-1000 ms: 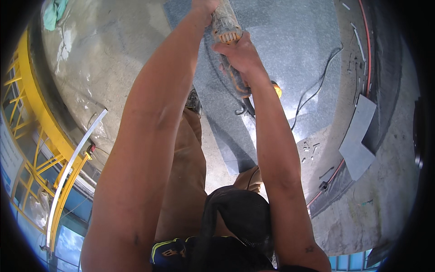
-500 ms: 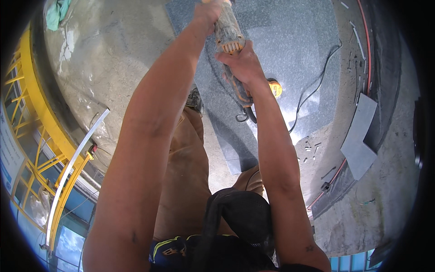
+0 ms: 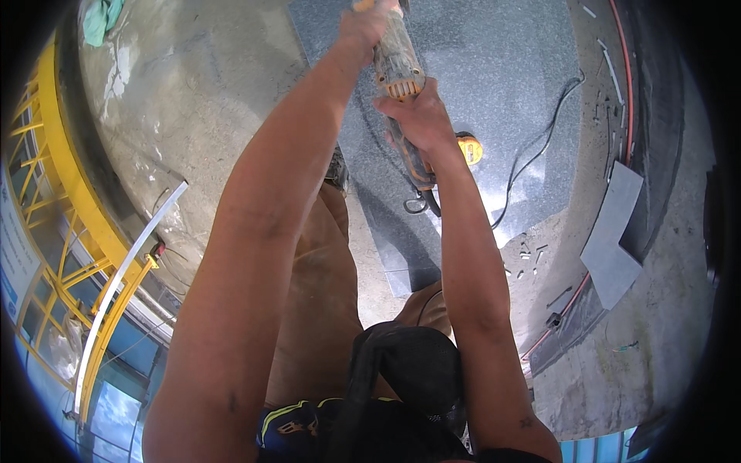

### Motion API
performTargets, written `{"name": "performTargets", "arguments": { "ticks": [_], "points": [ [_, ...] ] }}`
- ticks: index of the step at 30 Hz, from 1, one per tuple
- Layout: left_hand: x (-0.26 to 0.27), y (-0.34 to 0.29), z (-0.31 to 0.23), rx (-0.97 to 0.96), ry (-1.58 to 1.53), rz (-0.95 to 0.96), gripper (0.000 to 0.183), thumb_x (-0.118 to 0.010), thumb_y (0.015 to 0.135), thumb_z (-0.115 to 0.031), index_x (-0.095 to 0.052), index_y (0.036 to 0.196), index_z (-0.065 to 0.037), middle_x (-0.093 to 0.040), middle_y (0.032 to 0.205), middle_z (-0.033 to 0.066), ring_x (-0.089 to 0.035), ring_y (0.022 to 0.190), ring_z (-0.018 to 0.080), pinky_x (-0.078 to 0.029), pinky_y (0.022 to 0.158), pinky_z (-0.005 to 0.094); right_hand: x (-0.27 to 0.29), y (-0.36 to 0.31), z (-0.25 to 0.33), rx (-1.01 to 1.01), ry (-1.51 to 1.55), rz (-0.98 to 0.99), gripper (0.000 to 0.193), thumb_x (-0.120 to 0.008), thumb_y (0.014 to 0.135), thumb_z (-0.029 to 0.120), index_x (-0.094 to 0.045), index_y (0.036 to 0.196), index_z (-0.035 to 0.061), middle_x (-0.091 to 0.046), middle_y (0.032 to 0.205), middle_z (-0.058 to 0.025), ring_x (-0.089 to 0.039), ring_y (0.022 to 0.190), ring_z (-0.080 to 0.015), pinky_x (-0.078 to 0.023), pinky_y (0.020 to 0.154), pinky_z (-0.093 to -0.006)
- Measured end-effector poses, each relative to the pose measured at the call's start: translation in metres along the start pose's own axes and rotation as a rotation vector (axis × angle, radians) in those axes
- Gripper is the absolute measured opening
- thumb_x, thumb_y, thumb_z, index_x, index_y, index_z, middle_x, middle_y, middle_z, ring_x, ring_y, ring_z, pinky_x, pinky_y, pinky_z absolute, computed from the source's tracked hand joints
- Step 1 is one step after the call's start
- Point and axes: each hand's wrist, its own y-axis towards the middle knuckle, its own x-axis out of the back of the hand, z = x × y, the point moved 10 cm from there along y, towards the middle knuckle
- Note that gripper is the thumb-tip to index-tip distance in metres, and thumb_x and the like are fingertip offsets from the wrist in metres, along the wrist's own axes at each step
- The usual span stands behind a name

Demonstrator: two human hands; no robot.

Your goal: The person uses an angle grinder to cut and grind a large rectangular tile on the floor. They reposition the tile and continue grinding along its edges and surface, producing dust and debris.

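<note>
Both my hands hold a dusty, yellow-and-black angle grinder near the top of the view. My left hand grips it at the front end, where the tool's head is mostly cut off by the picture's edge. Around the rear handle, just behind the yellow vents, my right hand is closed. A power cord leaves the handle's lower end. Below the tool lies a wide, grey speckled sheet. To the right of my right wrist, a round-edged yellow tape measure rests on that sheet.
A dark cable curves over the sheet's right side. An angular grey offcut lies farther right, near a red hose and thin strips. Yellow metal framework and a pale curved strip stand left. Green cloth lies far left.
The angle grinder and both hands have shifted slightly to the right and nearer to me. My grip on it is the same.
</note>
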Motion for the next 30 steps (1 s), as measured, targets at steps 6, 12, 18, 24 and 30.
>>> {"name": "performTargets", "arguments": {
  "ticks": [6,12,18,24,30],
  "points": [
    [0.003,-0.014,-0.002,0.015,0.104,-0.044,0.044,-0.072,0.099,-0.047,-0.077,0.117,-0.007,-0.076,0.096,0.0061,-0.072,0.082,0.0199,-0.059,0.074,0.0416,0.002,0.000,0.002,0.081,-0.091,-0.054,0.082,-0.084,0.083,0.036,-0.038,0.134,-0.0087,-0.071,0.106,-0.0283,-0.077,0.081,-0.0336,-0.062,0.070,-0.0426],
    [0.007,-0.008,-0.002,-0.003,0.161,-0.069,0.048,-0.069,0.101,-0.049,-0.076,0.123,-0.006,-0.077,0.102,0.0084,-0.072,0.087,0.0224,-0.059,0.077,0.0432,0.001,-0.002,-0.002,0.017,0.014,-0.002,0.083,-0.084,0.083,0.037,-0.038,0.134,-0.0097,-0.071,0.107,-0.0294,-0.077,0.084,-0.0338,-0.062,0.072,-0.0434],
    [0.009,0.013,0.005,0.014,0.095,-0.034,0.044,-0.066,0.103,-0.048,-0.074,0.125,-0.010,-0.075,0.102,0.0072,-0.071,0.087,0.0201,-0.059,0.076,0.0427,0.001,0.014,0.009,0.084,-0.013,-0.022,0.081,-0.084,0.083,0.031,-0.038,0.134,-0.0126,-0.070,0.103,-0.0276,-0.076,0.077,-0.0299,-0.060,0.061,-0.0401],
    [0.001,0.036,-0.006,-0.013,-0.028,0.041,0.033,-0.066,0.104,-0.043,-0.075,0.113,-0.012,-0.072,0.092,0.0052,-0.068,0.079,0.0194,-0.058,0.072,0.0430,0.000,0.024,0.027,0.062,0.022,-0.008,0.082,-0.085,0.083,0.029,-0.038,0.135,-0.0130,-0.069,0.106,-0.0288,-0.076,0.080,-0.0301,-0.060,0.059,-0.0394],
    [-0.003,0.036,0.001,0.185,-0.058,0.024,0.028,-0.067,0.104,-0.041,-0.074,0.105,-0.014,-0.071,0.089,0.0040,-0.068,0.076,0.0200,-0.058,0.069,0.0448,0.001,0.023,0.031,0.028,0.106,0.016,0.086,-0.084,0.083,0.032,-0.036,0.138,-0.0135,-0.068,0.111,-0.0303,-0.076,0.086,-0.0333,-0.061,0.069,-0.0421]
  ]
}}
